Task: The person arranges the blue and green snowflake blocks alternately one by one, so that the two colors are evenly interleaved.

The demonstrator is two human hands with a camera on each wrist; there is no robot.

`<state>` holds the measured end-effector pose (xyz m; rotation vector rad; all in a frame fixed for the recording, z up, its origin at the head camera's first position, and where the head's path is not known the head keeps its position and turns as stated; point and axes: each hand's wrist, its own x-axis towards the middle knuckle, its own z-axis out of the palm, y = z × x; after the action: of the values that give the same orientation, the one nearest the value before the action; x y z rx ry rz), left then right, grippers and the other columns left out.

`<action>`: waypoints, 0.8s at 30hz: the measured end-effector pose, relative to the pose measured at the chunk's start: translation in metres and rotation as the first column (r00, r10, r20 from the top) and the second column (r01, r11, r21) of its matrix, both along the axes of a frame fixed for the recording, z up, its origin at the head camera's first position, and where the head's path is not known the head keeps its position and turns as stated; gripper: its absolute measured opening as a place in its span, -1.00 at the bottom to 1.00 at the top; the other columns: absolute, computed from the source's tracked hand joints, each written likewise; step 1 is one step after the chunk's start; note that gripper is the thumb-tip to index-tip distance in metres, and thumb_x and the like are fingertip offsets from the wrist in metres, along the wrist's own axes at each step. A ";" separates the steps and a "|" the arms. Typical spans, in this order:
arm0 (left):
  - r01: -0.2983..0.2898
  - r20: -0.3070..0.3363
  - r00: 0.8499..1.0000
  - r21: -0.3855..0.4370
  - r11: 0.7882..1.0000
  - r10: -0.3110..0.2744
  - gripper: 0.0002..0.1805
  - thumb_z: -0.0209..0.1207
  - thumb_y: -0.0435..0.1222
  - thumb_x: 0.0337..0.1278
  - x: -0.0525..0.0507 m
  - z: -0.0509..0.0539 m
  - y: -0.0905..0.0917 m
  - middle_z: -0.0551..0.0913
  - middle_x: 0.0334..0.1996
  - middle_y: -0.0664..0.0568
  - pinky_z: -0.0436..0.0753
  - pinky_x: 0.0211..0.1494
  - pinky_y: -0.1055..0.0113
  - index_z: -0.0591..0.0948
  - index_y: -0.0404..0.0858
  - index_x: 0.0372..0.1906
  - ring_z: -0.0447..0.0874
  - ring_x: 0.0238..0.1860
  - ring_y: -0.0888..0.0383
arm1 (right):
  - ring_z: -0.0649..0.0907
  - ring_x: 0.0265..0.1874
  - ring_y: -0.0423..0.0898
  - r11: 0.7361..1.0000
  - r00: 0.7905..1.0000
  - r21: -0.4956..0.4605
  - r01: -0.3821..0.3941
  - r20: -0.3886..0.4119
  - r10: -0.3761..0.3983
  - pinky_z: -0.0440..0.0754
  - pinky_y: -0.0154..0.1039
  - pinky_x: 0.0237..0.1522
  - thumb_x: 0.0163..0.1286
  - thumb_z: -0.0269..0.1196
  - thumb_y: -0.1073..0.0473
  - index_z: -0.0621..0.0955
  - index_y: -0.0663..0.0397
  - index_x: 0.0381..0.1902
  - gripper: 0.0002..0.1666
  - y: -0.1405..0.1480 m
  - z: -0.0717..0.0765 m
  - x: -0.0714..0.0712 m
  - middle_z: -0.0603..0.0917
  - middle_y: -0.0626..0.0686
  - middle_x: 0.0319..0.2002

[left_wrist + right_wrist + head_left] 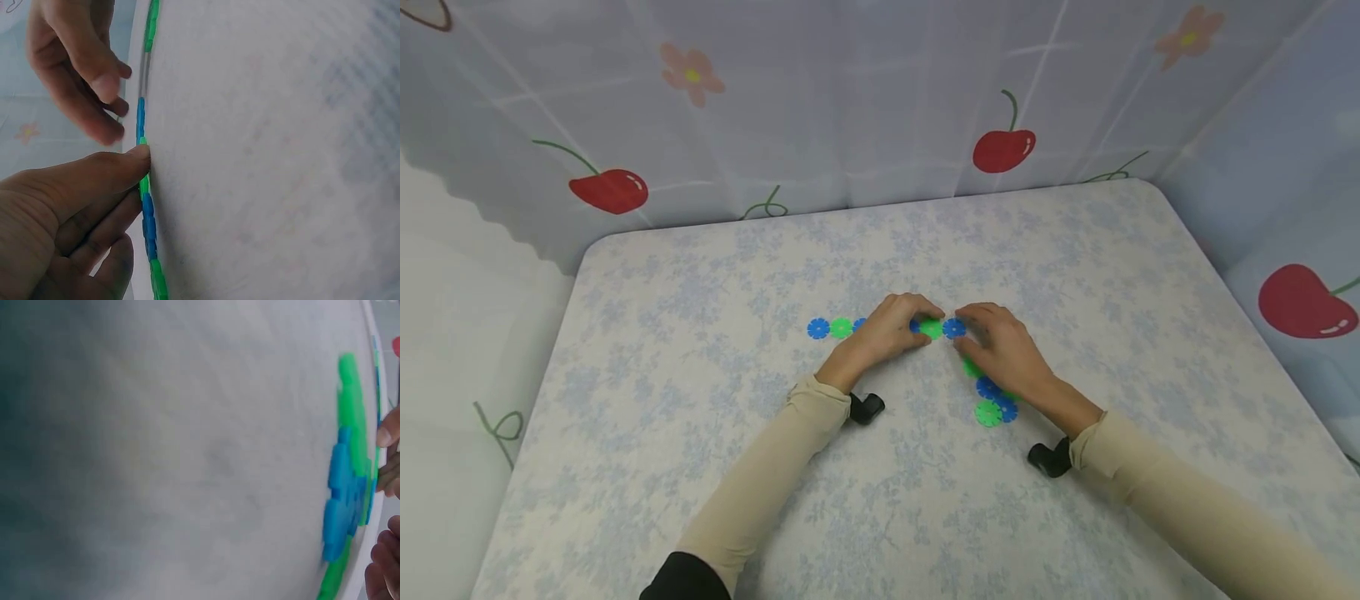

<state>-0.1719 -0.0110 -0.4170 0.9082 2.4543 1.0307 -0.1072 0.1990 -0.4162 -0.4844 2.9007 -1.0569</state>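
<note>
A row of notched plastic discs, blue and green by turns, lies on the table. My left hand [886, 333] arches over the row and hides part of it. Its thumb and fingers pinch a green disc [932, 329] near the right end. The end blue disc [954, 327] sits beside the fingertips of my right hand [1006, 350]. In the left wrist view those right fingers [107, 87] are bent loosely, apart from the blue disc [140, 119]. Under the right palm lies a cluster of green and blue discs [988, 413], partly covered.
The table [715, 483] has a pale floral cloth. At the row's left end are a blue disc [818, 328] and a green disc [841, 327]. A curtain [850, 108] printed with cherries hangs behind the far edge. Black wrist devices [867, 409] sit under both wrists.
</note>
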 end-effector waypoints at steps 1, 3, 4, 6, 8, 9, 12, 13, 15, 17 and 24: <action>0.000 0.003 1.000 0.004 1.000 0.000 -0.58 0.34 -0.40 0.15 0.000 0.000 0.000 0.63 0.13 -0.04 0.57 0.14 0.29 0.64 -0.26 0.15 0.60 0.09 0.08 | 0.44 0.26 0.17 1.000 1.000 -0.007 0.012 -0.007 -0.012 0.44 0.19 0.20 0.40 0.28 0.13 0.55 0.21 0.23 -0.51 0.002 0.001 0.003 0.51 0.20 0.23; 0.001 0.003 1.000 0.006 1.000 -0.001 -0.58 0.34 -0.40 0.15 0.000 0.000 0.000 0.63 0.13 -0.04 0.57 0.13 0.30 0.64 -0.27 0.15 0.60 0.08 0.08 | 0.44 0.25 0.18 0.999 0.999 -0.012 0.033 -0.012 -0.033 0.43 0.21 0.19 0.40 0.28 0.14 0.55 0.22 0.22 -0.52 0.006 0.001 0.009 0.52 0.21 0.22; 0.001 0.003 1.000 0.007 1.000 -0.001 -0.58 0.34 -0.40 0.15 0.000 0.000 0.000 0.63 0.13 -0.04 0.58 0.12 0.30 0.64 -0.27 0.15 0.60 0.08 0.09 | 0.44 0.25 0.18 0.999 0.999 -0.014 0.038 -0.009 -0.038 0.43 0.21 0.20 0.40 0.28 0.15 0.56 0.22 0.21 -0.53 0.007 0.002 0.013 0.53 0.21 0.21; 0.000 0.001 1.000 0.007 1.000 0.000 -0.58 0.34 -0.40 0.15 0.001 0.000 0.000 0.63 0.13 -0.04 0.58 0.12 0.30 0.64 -0.27 0.15 0.59 0.08 0.09 | 0.45 0.24 0.18 0.999 0.999 -0.010 0.042 0.004 -0.042 0.42 0.22 0.20 0.39 0.29 0.15 0.58 0.21 0.19 -0.54 0.010 0.003 0.020 0.54 0.20 0.19; -0.003 -0.002 1.000 0.004 1.000 0.003 -0.58 0.34 -0.40 0.15 0.001 0.000 -0.001 0.63 0.13 -0.04 0.58 0.12 0.31 0.64 -0.27 0.15 0.59 0.08 0.09 | 0.46 0.23 0.18 0.999 0.999 -0.009 0.041 0.013 -0.041 0.43 0.22 0.19 0.37 0.31 0.15 0.59 0.18 0.17 -0.56 0.013 0.003 0.028 0.56 0.18 0.19; -0.004 -0.004 1.000 0.003 1.000 0.004 -0.58 0.34 -0.40 0.16 0.001 0.000 -0.001 0.63 0.13 -0.04 0.58 0.12 0.31 0.64 -0.27 0.15 0.59 0.09 0.09 | 0.47 0.23 0.17 0.999 0.999 -0.012 0.039 0.014 -0.038 0.44 0.21 0.18 0.36 0.32 0.16 0.60 0.17 0.16 -0.56 0.014 0.003 0.033 0.56 0.17 0.18; -0.010 -0.009 1.000 0.002 1.000 0.010 -0.58 0.34 -0.41 0.15 0.001 0.000 -0.001 0.63 0.12 -0.04 0.58 0.12 0.31 0.64 -0.27 0.14 0.60 0.08 0.08 | 0.51 0.18 0.15 0.999 1.000 -0.027 0.031 0.003 -0.031 0.50 0.20 0.11 0.33 0.35 0.18 0.63 0.15 0.12 -0.59 0.016 0.004 0.046 0.59 0.14 0.15; -0.009 -0.009 1.000 0.002 1.000 0.009 -0.58 0.34 -0.41 0.15 0.001 0.000 -0.001 0.63 0.12 -0.04 0.58 0.12 0.31 0.64 -0.27 0.15 0.60 0.08 0.08 | 0.52 0.17 0.15 0.999 1.000 -0.029 0.028 -0.005 -0.028 0.51 0.20 0.10 0.32 0.35 0.19 0.63 0.15 0.11 -0.59 0.017 0.004 0.050 0.60 0.14 0.13; -0.005 -0.005 1.000 0.003 1.000 0.005 -0.58 0.34 -0.41 0.16 0.001 0.000 -0.001 0.63 0.12 -0.05 0.58 0.12 0.30 0.64 -0.28 0.15 0.60 0.08 0.08 | 0.55 0.13 0.13 0.999 1.000 -0.030 0.022 -0.018 -0.023 0.54 0.18 0.06 0.30 0.37 0.20 0.65 0.15 0.08 -0.61 0.019 0.004 0.059 0.62 0.12 0.11; 0.001 0.002 1.000 0.001 1.000 -0.001 -0.58 0.33 -0.40 0.17 0.001 0.000 -0.001 0.62 0.13 -0.05 0.57 0.12 0.30 0.63 -0.28 0.15 0.59 0.09 0.07 | 0.57 0.10 0.11 1.000 1.000 -0.020 0.014 -0.025 -0.014 0.57 0.16 0.02 0.27 0.39 0.21 0.66 0.13 0.06 -0.61 0.021 0.005 0.068 0.64 0.10 0.08; -0.001 -0.008 1.000 -0.006 1.000 0.001 -0.58 0.33 -0.39 0.17 0.002 0.001 -0.001 0.62 0.13 -0.05 0.58 0.11 0.30 0.63 -0.27 0.16 0.59 0.09 0.08 | 0.62 0.03 0.11 0.999 0.998 0.019 -0.029 -0.062 0.030 0.55 0.19 0.00 0.14 0.48 0.27 0.68 0.13 0.03 -0.55 0.026 0.003 0.091 0.67 0.09 0.03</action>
<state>-0.1702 -0.0117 -0.4160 0.9111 2.4637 1.0210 -0.0161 0.2253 -0.4133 -0.5674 2.9442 -1.0297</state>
